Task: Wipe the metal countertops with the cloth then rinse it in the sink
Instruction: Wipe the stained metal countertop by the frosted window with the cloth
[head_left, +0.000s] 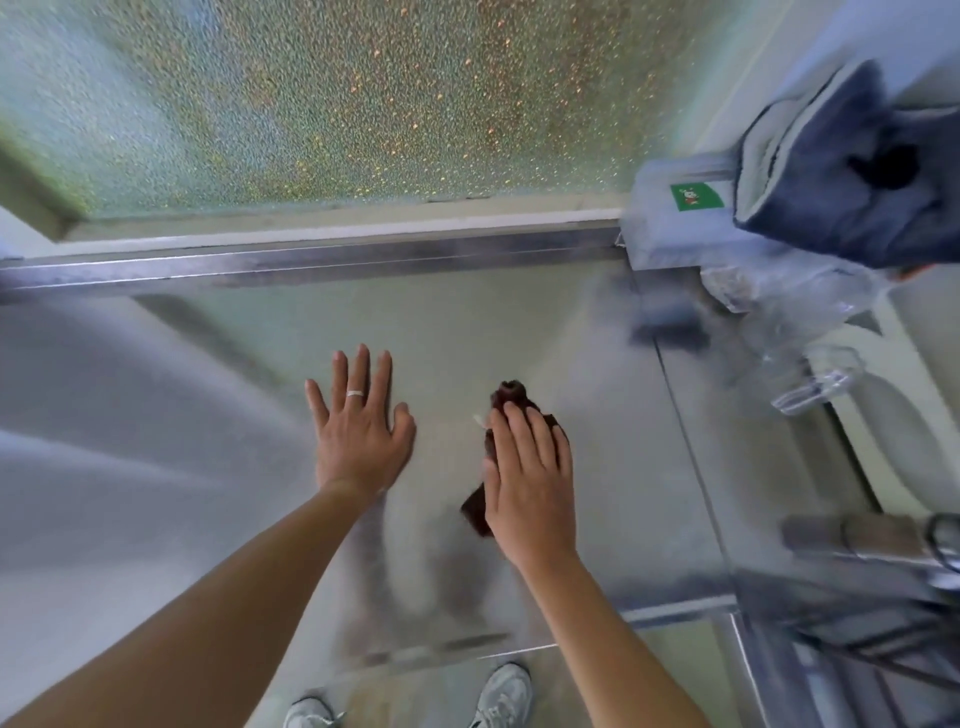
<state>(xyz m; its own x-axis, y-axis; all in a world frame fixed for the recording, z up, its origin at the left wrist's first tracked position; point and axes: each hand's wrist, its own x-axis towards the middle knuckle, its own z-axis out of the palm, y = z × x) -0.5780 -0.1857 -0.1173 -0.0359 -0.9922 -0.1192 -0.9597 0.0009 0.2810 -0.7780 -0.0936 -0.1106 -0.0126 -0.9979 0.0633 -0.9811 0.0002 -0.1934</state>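
Brushed, smooth grey metal counter (519, 332) is sitting below a pebbled frosted window (337, 104). Head view: right hand (527, 478) is pressing a crumpled dark brown cloth (511, 397) flat-fingered onto it; left hand (358, 431) is resting spread beside, holding nothing. Wiping step underway; next likely more strokes, then carrying it to a sink, not seen here.

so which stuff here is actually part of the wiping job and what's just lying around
Part of the job:
- brown cloth, pressed flat under the right hand
- metal countertop
- left hand, flat on the countertop

Just lying about:
- blue towel at the far right
- grey box with a green sticker
- clear plastic items at the right
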